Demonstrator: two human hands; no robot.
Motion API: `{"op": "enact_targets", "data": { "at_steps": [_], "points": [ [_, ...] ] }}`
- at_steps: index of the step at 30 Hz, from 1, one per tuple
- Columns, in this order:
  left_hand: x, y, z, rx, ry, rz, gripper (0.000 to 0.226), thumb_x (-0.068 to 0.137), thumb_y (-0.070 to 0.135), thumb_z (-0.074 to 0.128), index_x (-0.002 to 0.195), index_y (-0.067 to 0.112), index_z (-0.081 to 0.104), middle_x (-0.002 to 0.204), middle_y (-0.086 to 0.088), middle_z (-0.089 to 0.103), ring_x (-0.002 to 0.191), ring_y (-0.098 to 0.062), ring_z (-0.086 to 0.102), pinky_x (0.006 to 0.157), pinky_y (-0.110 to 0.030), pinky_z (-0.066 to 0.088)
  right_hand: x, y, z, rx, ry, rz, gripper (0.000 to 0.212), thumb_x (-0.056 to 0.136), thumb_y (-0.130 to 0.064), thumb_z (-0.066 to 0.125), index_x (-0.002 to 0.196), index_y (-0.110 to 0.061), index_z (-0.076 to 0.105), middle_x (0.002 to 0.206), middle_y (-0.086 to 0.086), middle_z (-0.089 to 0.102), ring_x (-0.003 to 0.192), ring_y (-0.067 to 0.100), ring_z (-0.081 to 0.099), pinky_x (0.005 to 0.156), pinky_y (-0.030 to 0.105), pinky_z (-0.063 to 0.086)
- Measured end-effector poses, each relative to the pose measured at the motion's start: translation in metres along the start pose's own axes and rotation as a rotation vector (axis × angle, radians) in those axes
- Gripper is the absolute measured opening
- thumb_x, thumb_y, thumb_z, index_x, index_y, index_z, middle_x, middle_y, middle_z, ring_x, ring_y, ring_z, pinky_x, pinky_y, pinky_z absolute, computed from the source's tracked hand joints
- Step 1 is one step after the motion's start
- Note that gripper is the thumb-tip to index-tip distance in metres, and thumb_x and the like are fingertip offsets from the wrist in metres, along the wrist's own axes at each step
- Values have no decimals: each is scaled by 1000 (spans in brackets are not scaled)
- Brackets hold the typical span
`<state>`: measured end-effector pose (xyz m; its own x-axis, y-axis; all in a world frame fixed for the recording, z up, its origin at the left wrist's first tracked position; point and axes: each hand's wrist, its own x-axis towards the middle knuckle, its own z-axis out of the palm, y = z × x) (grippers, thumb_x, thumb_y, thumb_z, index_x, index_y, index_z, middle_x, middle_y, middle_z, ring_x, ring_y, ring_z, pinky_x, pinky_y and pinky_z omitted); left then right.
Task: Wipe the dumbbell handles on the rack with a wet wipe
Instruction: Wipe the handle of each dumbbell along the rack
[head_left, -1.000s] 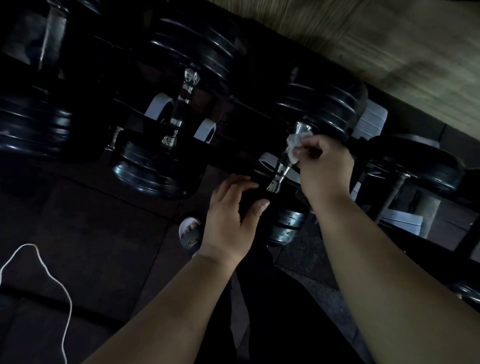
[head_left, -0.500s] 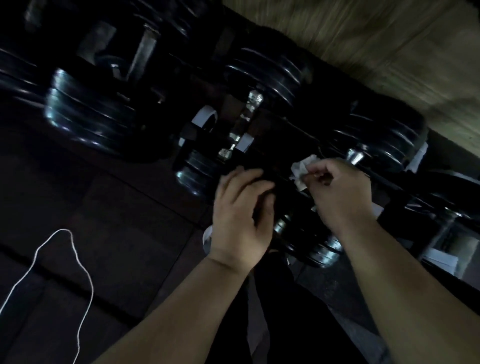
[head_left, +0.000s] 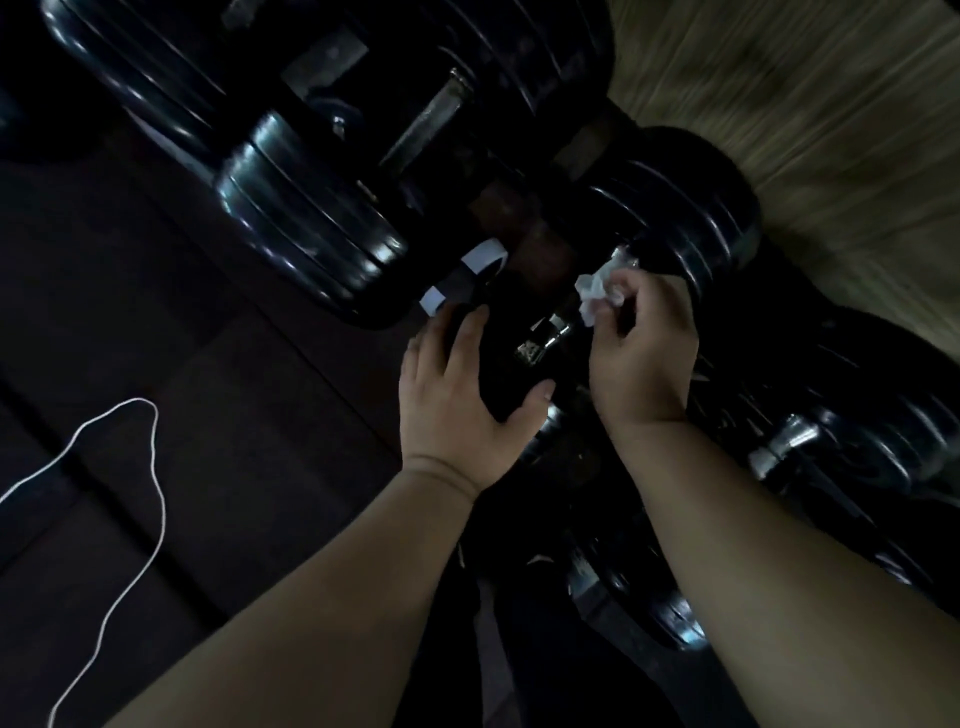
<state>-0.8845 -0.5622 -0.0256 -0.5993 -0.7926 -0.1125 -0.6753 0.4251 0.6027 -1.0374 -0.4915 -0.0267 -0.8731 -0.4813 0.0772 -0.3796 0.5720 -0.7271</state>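
- Left hand (head_left: 457, 410) in shot: bare, broad across the back, with a crease across the wrist.
- Right hand (head_left: 644, 364): bare as well, short-trimmed nails catching the dim light.
- Left forearm (head_left: 337, 597) and right forearm (head_left: 779, 545) run uncovered right to the frame's lower edge.
- Between them is dark legwear (head_left: 561, 675), black or near it; fabric detail is lost in the gloom.
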Motion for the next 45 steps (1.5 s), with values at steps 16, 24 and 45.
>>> {"op": "enact_targets", "data": {
  "at_steps": [16, 24, 45],
  "points": [
    [-1, -7, 9, -23, 130, 79, 86, 80, 66, 66, 144, 9, 55, 146, -17, 51, 129, -32, 51, 104, -44, 46, 20, 13, -5, 28, -246, -287, 6, 92, -4, 65, 96, -2, 69, 113, 4, 56, 98, 2, 60, 86, 14, 52],
    [-1, -12, 12, -22, 159, 99, 86, 82, 67, 64, 143, 6, 57, 145, -20, 51, 128, -35, 53, 102, -52, 49, 9, 4, -2, 10, -601, -340, 31, 86, 3, 69, 115, -7, 72, 129, 5, 51, 109, 12, 60, 92, 21, 53],
    [-2, -13, 12, -34, 145, 98, 88, 82, 70, 61, 146, 10, 54, 144, -19, 51, 128, -35, 52, 103, -53, 47, 21, -8, 0, -255, -697, -575, 8, 87, 1, 69, 90, -3, 75, 81, -3, 46, 68, 21, 58, 56, 25, 44]
  ]
}}
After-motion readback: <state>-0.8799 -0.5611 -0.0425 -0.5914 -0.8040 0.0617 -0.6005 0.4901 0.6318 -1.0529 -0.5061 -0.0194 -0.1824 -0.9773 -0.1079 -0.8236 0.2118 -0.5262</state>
